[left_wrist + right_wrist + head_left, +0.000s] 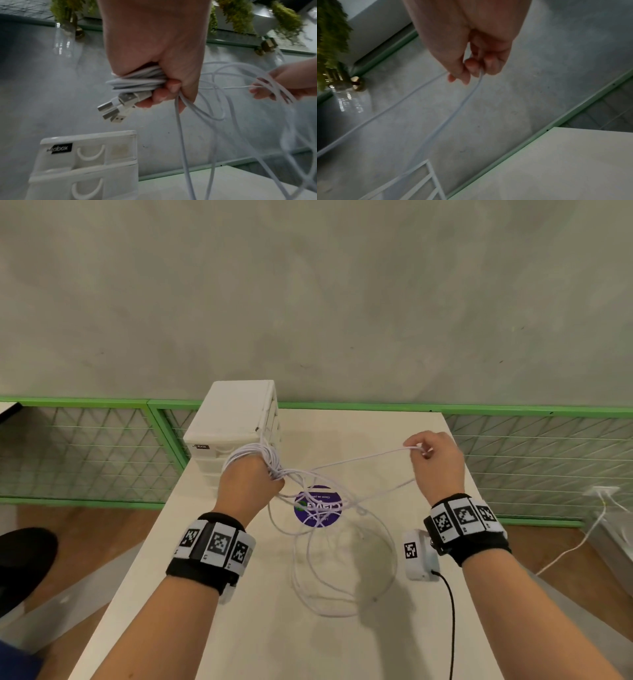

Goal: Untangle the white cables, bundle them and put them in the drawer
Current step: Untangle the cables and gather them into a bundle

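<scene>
Head view: left hand (251, 479) grips coiled cables (250, 455); right hand (435, 460) pinches a strand stretched rightward, loose loops nearer.

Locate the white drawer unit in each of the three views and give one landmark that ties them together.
Head: the white drawer unit stands at the table's far left corner, just behind the left hand.
Left wrist: bottom left, below the USB plugs sticking out of that hand.
Right wrist: I cannot tell; only blurred white bars show at the bottom left.
Shared landmark: the white cables strung between the left hand and the right hand.
</scene>
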A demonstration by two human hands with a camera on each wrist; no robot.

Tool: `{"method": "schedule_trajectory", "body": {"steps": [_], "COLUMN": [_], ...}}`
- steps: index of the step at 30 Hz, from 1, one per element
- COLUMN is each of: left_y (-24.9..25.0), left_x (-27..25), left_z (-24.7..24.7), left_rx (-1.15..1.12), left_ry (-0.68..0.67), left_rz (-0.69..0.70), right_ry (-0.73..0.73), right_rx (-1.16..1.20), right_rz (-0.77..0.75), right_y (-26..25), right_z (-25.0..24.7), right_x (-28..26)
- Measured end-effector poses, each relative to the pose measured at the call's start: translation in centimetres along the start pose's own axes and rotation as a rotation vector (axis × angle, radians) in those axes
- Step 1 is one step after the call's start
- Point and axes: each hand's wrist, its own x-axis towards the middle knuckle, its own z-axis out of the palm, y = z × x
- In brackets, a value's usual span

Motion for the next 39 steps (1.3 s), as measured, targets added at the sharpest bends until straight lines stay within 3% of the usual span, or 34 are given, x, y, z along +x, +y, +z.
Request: {"method": "schedule_trajectory", "body": {"steps": [3,6,9,14,16,19,21,24,26,29,32,36,39], "left_y": [-1.2,-1.7,-2.0,-3.4,-3.4,-2.6,-1.6,0.1,1.0,1.9,2.3,2.0,2.0], "left_x": [0.0,-0.1,-0.1,-0.3,-0.5,-0.6,-0.6,-0.5,-0.3,-0.1,-0.1,0.0,0.0], "left_z": [-0.2,0.2,1.0,1.6,1.7,1.9,1.9,1.6,1.5,1.3,0.9,0.3,0.1], "left_rx": [-0.059,-0.146,-0.179,-0.061,-0.024,-0.167,-0.290,-0.430,-0.486,-0.559,-0.600,-0.702,-0.711], "left_ry": [0.019,0.014,0.000,0.025,0.000,-0.061,-0.087,-0.103,-0.123,-0.138,-0.125,-0.070,-0.092], "left_rz": [-0.078,-0.183,-0.222,-0.241,-0.242,-0.276,-0.267,-0.258,-0.256,-0.278,-0.305,-0.377,-0.401], "right_ry": [0.097,-0.096,-0.216,-0.079,-0.111,-0.203,-0.211,-0.184,-0.347,-0.712,-0.888,-0.944,-0.732], "right_rx": [0.141,0.345,0.370,-0.001,-0.068,-0.109,-0.098,0.110,0.160,0.061,0.024,-0.234,-0.298], "right_rz": [0.262,0.541,0.636,0.387,0.358,0.294,0.211,0.029,-0.051,0.001,0.117,0.179,0.157], "right_y": [1.7,2.4,2.5,4.1,4.6,5.2,4.6,2.9,1.9,1.6,2.4,4.0,3.8], "right_z": [-1.2,-1.3,-0.9,-1.2,-1.0,0.5,1.6,3.0,4.0,5.5,6.0,5.0,3.8], "right_x": [0.6,0.3,-0.3,0.2,0.1,-0.6,-1.6,-3.1,-3.9,-4.7,-5.2,-4.7,-3.7]}}
